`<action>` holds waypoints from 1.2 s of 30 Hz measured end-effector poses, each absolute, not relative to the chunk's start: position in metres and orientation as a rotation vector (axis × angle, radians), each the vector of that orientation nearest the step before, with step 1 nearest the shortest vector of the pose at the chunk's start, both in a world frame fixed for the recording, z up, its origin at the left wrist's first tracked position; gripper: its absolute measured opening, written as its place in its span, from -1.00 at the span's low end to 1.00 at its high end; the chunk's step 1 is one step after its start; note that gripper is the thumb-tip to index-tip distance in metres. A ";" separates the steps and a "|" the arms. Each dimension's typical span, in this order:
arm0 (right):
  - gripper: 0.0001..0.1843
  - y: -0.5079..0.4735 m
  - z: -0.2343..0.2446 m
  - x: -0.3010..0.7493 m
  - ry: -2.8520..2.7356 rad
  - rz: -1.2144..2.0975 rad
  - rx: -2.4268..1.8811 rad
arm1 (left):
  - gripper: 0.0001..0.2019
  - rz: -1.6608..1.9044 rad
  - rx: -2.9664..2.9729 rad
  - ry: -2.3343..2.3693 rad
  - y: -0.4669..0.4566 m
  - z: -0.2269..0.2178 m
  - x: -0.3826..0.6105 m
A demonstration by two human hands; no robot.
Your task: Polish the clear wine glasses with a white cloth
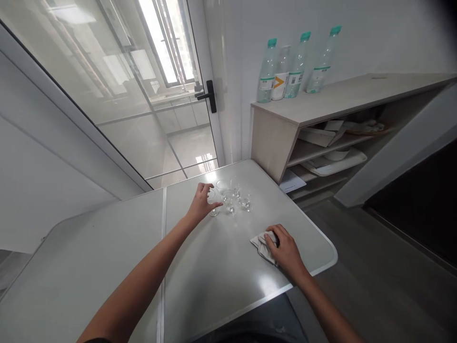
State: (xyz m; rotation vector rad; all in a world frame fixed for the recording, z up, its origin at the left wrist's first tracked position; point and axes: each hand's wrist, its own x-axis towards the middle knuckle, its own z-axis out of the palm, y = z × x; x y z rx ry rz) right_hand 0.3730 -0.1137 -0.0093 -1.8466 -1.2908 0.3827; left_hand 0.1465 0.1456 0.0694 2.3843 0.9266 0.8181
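Observation:
Several small clear stemmed glasses (230, 197) stand grouped near the far edge of a pale grey table (107, 267). My left hand (202, 204) reaches to the leftmost glass (213, 202), thumb and fingers curled round it. My right hand (283, 247) rests near the table's right edge, fingers closed over a crumpled light grey cloth (262, 245) that lies on the tabletop.
A wooden shelf unit (274, 138) stands beyond the table, with several green-capped water bottles (296, 64) on top and papers and trays on its shelves. A glass door (143, 95) with a black handle (210, 95) is at the back left. The table's rounded corner (330, 257) borders grey floor.

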 end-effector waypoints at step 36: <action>-0.81 -0.117 0.001 0.373 -1.335 0.448 -1.825 | -0.72 -0.310 2.600 1.277 0.140 0.160 0.230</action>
